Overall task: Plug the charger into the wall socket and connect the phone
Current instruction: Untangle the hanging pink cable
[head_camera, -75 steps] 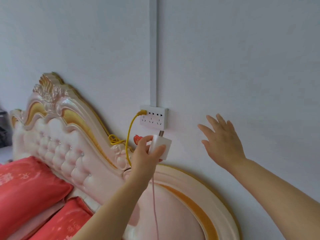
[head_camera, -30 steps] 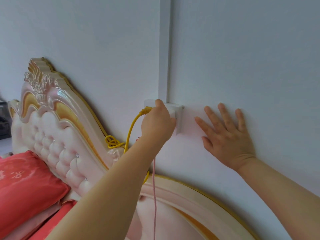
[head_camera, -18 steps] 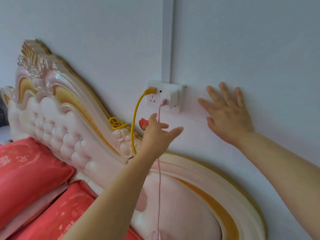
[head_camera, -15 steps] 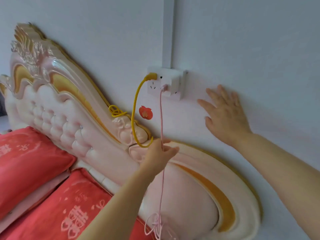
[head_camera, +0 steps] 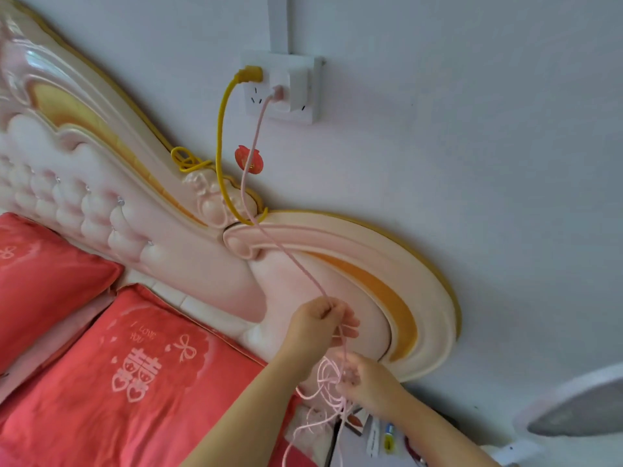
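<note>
Charger now sits in the wall socket at twelve o'clock — left hand has slid down to pinch its pink cable at six o'clock, right hand grips the tangled loops below — only the unseen phone remains to connect.

1. The white block charger is sitting plugged into the white wall socket, upper centre of the frame.
2. The pink cable is running from the charger's underside down into tangled loops at lower centre.
</note>
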